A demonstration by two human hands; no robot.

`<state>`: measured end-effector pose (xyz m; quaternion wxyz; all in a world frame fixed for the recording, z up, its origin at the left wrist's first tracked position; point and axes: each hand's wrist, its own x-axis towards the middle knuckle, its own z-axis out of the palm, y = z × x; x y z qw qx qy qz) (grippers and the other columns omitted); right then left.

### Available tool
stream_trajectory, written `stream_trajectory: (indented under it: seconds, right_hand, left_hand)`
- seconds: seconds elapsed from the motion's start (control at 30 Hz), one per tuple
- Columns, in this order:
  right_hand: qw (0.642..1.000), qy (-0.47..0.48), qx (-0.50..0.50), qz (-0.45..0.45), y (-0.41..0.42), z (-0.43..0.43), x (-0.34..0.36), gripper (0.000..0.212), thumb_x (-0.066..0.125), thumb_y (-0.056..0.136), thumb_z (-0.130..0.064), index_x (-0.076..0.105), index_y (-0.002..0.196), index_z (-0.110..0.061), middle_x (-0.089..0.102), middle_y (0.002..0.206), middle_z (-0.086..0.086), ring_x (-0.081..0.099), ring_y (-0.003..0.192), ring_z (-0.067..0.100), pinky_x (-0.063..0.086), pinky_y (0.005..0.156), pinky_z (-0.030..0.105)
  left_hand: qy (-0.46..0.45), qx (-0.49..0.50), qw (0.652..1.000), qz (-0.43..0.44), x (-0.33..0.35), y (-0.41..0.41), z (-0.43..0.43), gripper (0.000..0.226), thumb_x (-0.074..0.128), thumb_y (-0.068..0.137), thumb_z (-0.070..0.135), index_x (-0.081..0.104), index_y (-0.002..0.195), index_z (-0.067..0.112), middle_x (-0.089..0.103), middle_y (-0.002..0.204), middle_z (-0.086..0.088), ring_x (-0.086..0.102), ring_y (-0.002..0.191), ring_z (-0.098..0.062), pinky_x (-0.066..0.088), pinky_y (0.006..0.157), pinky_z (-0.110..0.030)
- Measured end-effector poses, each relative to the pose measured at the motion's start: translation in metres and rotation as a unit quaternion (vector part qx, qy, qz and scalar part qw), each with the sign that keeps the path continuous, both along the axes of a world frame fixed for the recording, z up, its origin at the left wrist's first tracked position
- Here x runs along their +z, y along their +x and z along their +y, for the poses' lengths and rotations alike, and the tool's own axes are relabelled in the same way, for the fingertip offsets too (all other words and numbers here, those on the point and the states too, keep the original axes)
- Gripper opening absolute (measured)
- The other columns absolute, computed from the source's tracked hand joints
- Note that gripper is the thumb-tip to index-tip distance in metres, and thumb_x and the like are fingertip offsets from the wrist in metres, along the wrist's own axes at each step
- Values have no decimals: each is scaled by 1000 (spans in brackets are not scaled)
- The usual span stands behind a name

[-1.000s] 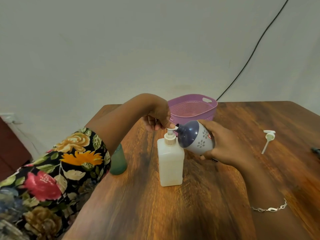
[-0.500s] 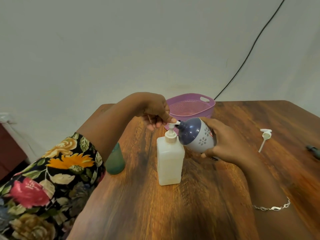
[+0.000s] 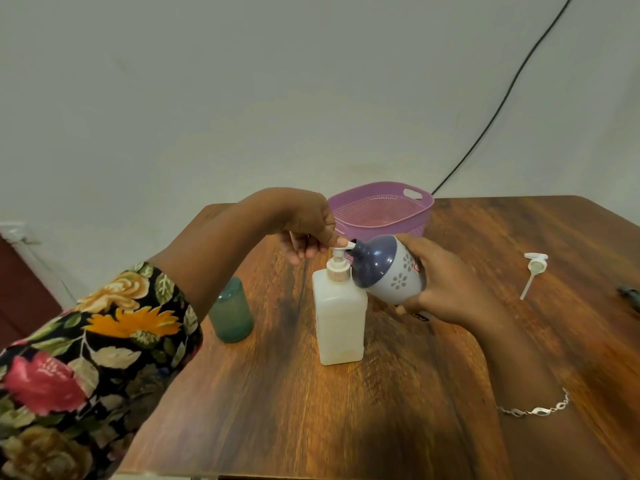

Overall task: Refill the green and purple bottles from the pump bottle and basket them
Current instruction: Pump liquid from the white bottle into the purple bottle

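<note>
Little has moved since the earlier frames: the left hand (image 3: 308, 226) still has one fingertip on top of the pump head (image 3: 338, 252), its other fingers loosely curled below and gripping nothing. The right hand (image 3: 446, 289) still wraps its fingers round the purple bottle (image 3: 388, 271). That bottle is held off the surface (image 3: 311, 427), tipped on its side with its dark neck touching the pump's spout. Only the view has shifted slightly.

The pump bottle (image 3: 339, 323) stands upright near the middle of the surface, and its cloudy walls show a pale, creamy fill. The purple bottle is opaque, so its contents cannot be told. The green bottle (image 3: 231, 311) stands upright and uncapped near the left edge, well apart from the basket; its level is hard to read. The pink basket (image 3: 377, 211) sits at the far edge, behind both hands.

Counted: three bottles, one basket, and one loose white pump (image 3: 535, 268) with its tube, lying toward the right edge. A small dark thing (image 3: 630, 296) at the right edge is too cut off to identify. The left arm wears a floral sleeve (image 3: 86, 341) and the right wrist a chain bracelet (image 3: 533, 410).
</note>
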<state>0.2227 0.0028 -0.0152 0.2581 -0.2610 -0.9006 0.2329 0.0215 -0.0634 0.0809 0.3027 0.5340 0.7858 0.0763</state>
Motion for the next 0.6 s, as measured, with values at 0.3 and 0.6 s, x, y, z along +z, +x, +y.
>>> stream_trajectory:
  seconds: [0.3, 0.6]
  right_hand:
    - [999, -37, -20, 20, 3, -6, 4, 90, 85, 51, -5, 45, 130, -22, 46, 107, -14, 44, 97, 6, 34, 69, 10]
    - [998, -59, -20, 26, 8, -9, 0, 90, 85, 52, -6, 45, 131, -24, 47, 110, -13, 44, 100, 5, 33, 71, 9]
  left_hand:
    - [164, 13, 984, -62, -19, 4, -14, 27, 62, 88, 23, 55, 67, 9, 58, 57, -6, 55, 50, -15, 51, 50, -24]
    - [326, 80, 942, -5, -42, 16, -25, 21, 64, 86, 27, 57, 88, 7, 59, 65, -1, 56, 53, -12, 48, 49, -21]
